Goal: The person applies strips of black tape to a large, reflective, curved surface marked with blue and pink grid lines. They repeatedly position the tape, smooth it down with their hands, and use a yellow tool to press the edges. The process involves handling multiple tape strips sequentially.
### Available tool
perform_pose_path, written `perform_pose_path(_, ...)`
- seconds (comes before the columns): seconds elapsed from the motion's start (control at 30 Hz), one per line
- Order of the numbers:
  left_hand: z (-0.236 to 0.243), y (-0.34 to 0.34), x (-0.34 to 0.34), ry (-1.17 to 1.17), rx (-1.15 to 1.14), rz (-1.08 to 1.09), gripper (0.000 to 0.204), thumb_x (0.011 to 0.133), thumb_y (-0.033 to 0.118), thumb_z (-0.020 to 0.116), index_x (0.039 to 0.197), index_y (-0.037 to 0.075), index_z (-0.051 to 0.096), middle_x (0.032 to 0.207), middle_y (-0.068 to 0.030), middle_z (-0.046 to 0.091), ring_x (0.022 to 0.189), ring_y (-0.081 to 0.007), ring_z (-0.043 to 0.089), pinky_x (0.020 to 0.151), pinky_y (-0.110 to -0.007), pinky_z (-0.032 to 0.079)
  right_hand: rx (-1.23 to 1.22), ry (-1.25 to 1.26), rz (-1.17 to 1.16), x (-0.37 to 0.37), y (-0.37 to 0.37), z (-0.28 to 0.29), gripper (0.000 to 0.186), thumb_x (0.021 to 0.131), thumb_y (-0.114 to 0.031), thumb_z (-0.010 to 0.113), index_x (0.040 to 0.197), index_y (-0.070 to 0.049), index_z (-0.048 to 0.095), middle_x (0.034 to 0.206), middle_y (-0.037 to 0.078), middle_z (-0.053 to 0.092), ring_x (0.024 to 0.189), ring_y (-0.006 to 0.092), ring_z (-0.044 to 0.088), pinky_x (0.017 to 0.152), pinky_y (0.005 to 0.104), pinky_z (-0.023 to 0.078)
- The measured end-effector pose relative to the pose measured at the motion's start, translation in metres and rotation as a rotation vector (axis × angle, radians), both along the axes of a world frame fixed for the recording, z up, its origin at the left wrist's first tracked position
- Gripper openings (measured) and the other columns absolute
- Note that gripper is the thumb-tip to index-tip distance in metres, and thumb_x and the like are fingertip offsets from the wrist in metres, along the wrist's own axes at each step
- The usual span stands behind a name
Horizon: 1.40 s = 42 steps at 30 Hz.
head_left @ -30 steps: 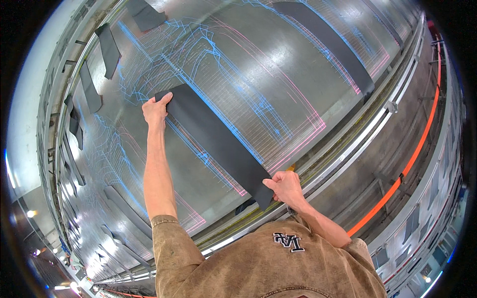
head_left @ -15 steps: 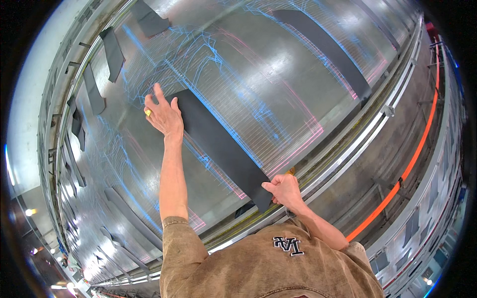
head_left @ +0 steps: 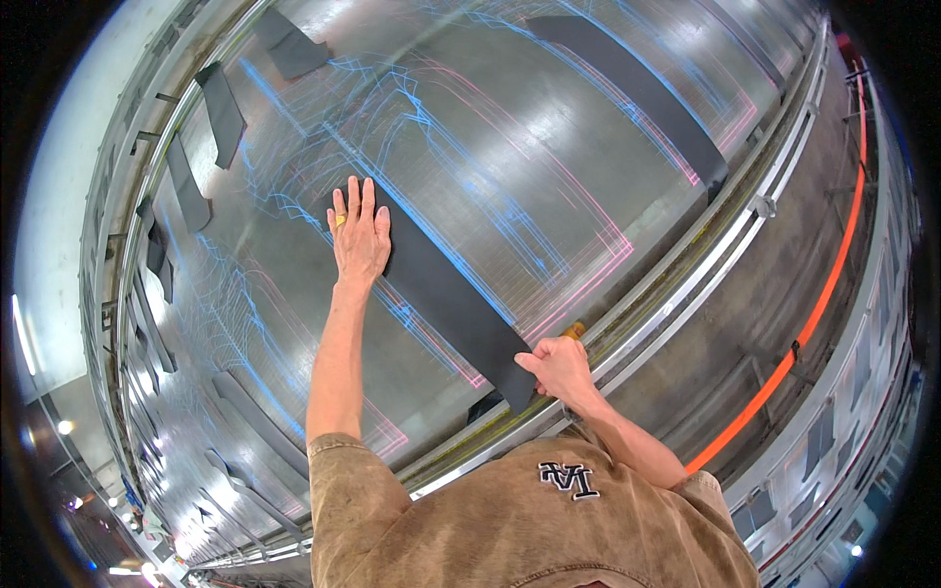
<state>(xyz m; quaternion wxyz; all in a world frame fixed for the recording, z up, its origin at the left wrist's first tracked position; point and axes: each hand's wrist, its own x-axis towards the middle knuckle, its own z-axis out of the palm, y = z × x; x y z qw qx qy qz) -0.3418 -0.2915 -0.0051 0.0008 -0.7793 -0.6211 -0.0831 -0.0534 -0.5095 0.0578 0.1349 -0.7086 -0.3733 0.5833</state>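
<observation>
1. Nearest, the right hand (head_left: 559, 366) keeps its place from the earlier frames, fingers curled and thumb pinching the near end of the dark strip (head_left: 446, 284).
2. The strip lies slantwise on the counter (head_left: 510, 147), about where it was before; its near tip pokes past the counter's edge.
3. It is long, flat, matte and near-black, with roughly parallel long sides and an angled near end.
4. Farther along, the left hand (head_left: 359, 243), wearing a yellow ring (head_left: 340, 220), now lies open over the strip's far end. A second ago it pinched that corner; half a second ago its fingers were spread beside it.
5. Blue lines (head_left: 441, 235) run along the strip's right side; blue and pink ones show at its left.
6. Beyond, toward the upper right, lies another dark piece (head_left: 637, 88).
</observation>
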Motion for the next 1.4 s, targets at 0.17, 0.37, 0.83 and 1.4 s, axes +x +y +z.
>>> perform_pose_path(0.17,0.015,-0.021,0.024,0.08,-0.072,-0.052,0.064,0.1,0.039,0.04,0.152,0.004,0.026,0.16,-0.0155,0.02,0.145,-0.045,0.017,0.116,-0.06,0.016,0.264,-0.294,0.183,-0.002,-0.01,-0.009,0.041,0.077,-0.036,0.079,0.065,0.0,0.063,0.058,0.02,0.061,0.054,0.0359,0.062,0.054,0.0435,0.051)
perform_pose_path(0.37,0.03,-0.132,0.083,-0.039,-0.179,-0.282,0.093,0.088,0.05,0.059,0.148,-0.01,0.021,0.158,-0.0288,0.013,0.146,-0.0479,0.011,0.117,-0.058,0.01,0.387,-0.496,0.387,0.007,-0.01,-0.006,0.051,0.071,-0.049,0.078,0.066,-0.001,0.062,0.06,0.019,0.061,0.06,0.039,0.065,0.051,0.0461,0.05)
perform_pose_path(0.83,0.017,0.012,0.0,0.094,-0.076,0.163,0.077,0.101,0.05,0.037,0.15,-0.006,0.021,0.157,-0.0279,0.019,0.146,-0.043,0.019,0.117,-0.055,0.017,0.372,-0.509,0.492,0.009,-0.013,-0.002,0.048,0.078,-0.049,0.071,0.078,-0.002,0.064,0.069,0.02,0.066,0.067,0.0387,0.068,0.057,0.046,0.052)
perform_pose_path(1.4,0.025,-0.24,0.128,0.207,-0.073,-0.258,0.102,0.069,0.025,0.079,0.149,-0.003,0.022,0.157,-0.0274,0.017,0.147,-0.0418,0.015,0.119,-0.056,0.014,0.808,-0.41,0.59,0.031,-0.012,-0.026,0.015,0.075,-0.018,0.069,0.078,-0.003,0.067,0.076,0.019,0.067,0.077,0.0379,0.068,0.067,0.0469,0.054)
